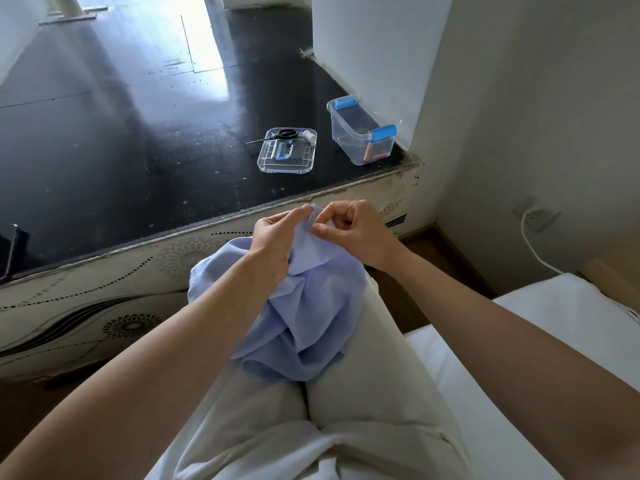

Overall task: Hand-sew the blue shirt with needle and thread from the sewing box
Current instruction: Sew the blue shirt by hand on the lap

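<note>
The light blue shirt (304, 320) lies bunched on my lap. My left hand (277, 237) grips a raised fold of it near the top edge. My right hand (353, 230) is right beside it, thumb and forefinger pinched together at the cloth; the needle and thread are too small to make out. The clear sewing box (360, 133) with blue latches stands open on the black table. Its clear lid (287, 152) lies to the left, with black scissors (280, 135) and a white thread spool (309, 135) on it.
The black table top (121, 133) ends in a patterned white front edge just beyond my knees. A white wall (536, 116) and a white cable (533, 244) are to the right. A white cushion (554, 341) is beside my right leg.
</note>
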The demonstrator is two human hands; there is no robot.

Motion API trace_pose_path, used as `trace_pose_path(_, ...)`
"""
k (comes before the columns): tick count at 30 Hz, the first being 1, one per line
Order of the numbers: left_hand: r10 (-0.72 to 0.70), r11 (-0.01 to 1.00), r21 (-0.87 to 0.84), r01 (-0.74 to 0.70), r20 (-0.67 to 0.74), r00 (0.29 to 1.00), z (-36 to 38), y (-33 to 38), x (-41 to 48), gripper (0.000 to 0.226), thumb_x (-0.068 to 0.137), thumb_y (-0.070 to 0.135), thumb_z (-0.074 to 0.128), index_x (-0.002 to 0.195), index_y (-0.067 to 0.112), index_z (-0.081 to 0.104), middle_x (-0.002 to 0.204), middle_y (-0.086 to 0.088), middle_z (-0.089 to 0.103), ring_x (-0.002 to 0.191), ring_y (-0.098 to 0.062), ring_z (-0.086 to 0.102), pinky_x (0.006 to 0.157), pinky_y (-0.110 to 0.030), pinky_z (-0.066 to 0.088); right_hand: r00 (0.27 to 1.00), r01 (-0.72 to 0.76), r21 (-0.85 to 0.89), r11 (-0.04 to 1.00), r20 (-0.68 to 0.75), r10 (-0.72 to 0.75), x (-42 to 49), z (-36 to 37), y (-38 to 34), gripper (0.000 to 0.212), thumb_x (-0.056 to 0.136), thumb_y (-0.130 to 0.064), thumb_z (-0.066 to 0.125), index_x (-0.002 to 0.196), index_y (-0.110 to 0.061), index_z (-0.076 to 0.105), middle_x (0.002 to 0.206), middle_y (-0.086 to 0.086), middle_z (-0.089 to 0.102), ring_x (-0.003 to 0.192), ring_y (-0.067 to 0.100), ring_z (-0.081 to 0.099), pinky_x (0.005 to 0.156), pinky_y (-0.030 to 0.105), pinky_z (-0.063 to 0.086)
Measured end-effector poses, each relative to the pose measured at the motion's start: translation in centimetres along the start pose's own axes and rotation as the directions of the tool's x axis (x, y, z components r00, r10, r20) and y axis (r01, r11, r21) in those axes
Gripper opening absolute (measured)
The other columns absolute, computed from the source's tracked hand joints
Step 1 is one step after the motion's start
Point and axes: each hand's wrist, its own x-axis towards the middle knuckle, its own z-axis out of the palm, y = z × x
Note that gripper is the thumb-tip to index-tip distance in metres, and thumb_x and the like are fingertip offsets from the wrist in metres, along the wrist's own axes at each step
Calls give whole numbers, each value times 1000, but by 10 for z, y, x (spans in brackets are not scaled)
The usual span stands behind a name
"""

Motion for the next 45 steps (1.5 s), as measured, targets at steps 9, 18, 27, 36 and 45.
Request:
trace_pose_path(9,111,994,-2,-112,57,992,-3,-1,2,18,88,21,70,70,17,68,67,-3,63,68,-19,56,61,-26,48,995,-78,143,987,-55,86,-2,-9,5,26,86,-53,64,87,-26,63,78,21,64,65,23,57,64,28,51)
trace_pose_path(18,155,987,2,-158,179,971,-10,1,-7,23,94,14,60,72,13,62,54,3,60,51,-7,57,47,-18,46,774,-631,242,737,256,579,-1,-18,1,44,100,-44,41,111,-8,63,56,1,33,44,8,26,45,21,28)
trace_pose_path(27,129,991,-8,-131,214,968,-12,3,-9,25,97,12,55,72,9,59,65,-7,58,58,-13,56,50,-18,48,770,-638,401,658,353,532,0,-18,4,35,95,-34,55,73,-8,53,52,1,36,45,10,28,48,21,29)
trace_pose_path(36,149,987,33,-157,170,974,-11,-2,-2,25,94,13,56,70,11,59,70,-11,52,65,-20,49,53,-22,44,790,-598,508,620,246,561,-4,-21,-2,20,95,-24,60,81,-10,61,53,-2,46,41,7,36,39,14,33)
trace_pose_path(45,344,899,278,-338,28,938,-22,-10,10,15,91,21,67,76,22,68,74,3,64,68,-9,55,64,-22,49,750,-487,576,656,-109,653,-5,-16,3,19,97,-24,58,111,-12,62,87,5,64,73,15,59,54,19,50)
